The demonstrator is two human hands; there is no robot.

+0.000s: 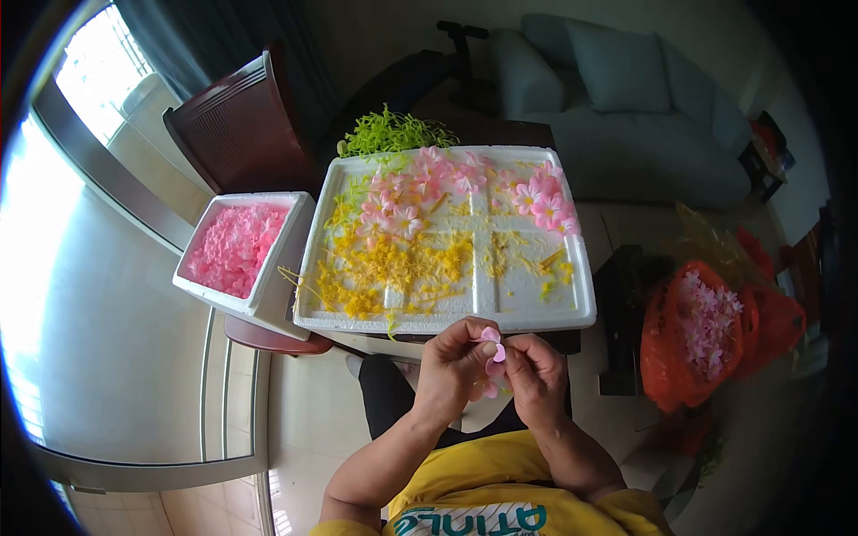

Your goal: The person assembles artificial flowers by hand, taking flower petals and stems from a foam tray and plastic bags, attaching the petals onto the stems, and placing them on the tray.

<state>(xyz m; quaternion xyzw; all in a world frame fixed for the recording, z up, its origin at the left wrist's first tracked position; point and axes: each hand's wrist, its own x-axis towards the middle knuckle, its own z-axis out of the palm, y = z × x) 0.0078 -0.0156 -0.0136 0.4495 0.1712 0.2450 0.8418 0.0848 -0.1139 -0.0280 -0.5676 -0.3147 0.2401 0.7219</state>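
Observation:
Close together in front of my lap, my left hand (454, 364) and my right hand (534, 380) pinch a pink artificial flower (497, 354) between their fingertips. More pink petals (485, 388) hang just below the fingers. Past my hands lies a white foam tray (527, 319) on a dark table. Yellow flower stamens (384, 275) are heaped over its left and middle part. Assembled pink flowers (548, 207) lie at its far right corner, and others (404, 210) toward the far left. The flower's back and centre are partly hidden by my fingers.
Left of the tray, a foam box (295, 232) of pink petals stands on a wooden chair (237, 125). Green artificial stems (393, 132) lie behind the tray. On the right, a red plastic bag (660, 348) holds pale pink flowers. A grey sofa (635, 147) stands behind.

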